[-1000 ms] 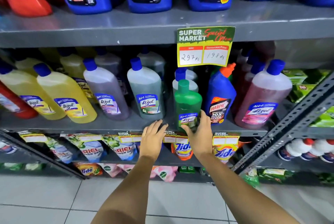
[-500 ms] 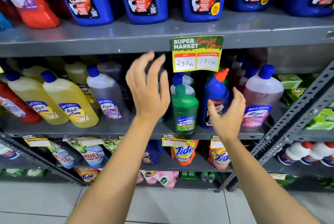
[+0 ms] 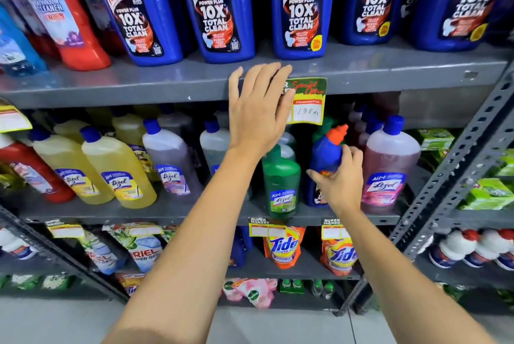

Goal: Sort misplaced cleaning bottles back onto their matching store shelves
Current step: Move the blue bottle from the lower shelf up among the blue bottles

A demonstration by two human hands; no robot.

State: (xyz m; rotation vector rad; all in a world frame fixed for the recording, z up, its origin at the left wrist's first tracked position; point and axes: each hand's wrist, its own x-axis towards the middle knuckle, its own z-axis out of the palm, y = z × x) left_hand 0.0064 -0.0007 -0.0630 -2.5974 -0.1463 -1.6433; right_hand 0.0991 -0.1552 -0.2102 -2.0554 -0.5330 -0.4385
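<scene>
Right hand: the right hand is wrapped around the small blue Harpic bottle, fingers curled over its body below the orange cap.
Left hand: the left hand is raised with fingers spread and nothing in it; it hangs in front of the upper shelf edge and covers the left part of the price tag.
Small Harpic bottle: it stands on the middle shelf among Lizol bottles, between the green Lizol bottle and the pink Lizol bottle; whether its base touches the shelf cannot be told, as the hand hides it.
Green Lizol bottle: upright at the front edge of the middle shelf, just left of the held bottle.
Upper shelf: a row of large blue Harpic bottles stands along it, with a red bottle at the left.
Middle shelf, left: yellow Lizol bottles and a purple-tinted one, upright.
Lower shelf: Tide pouches under the shelf tags.
</scene>
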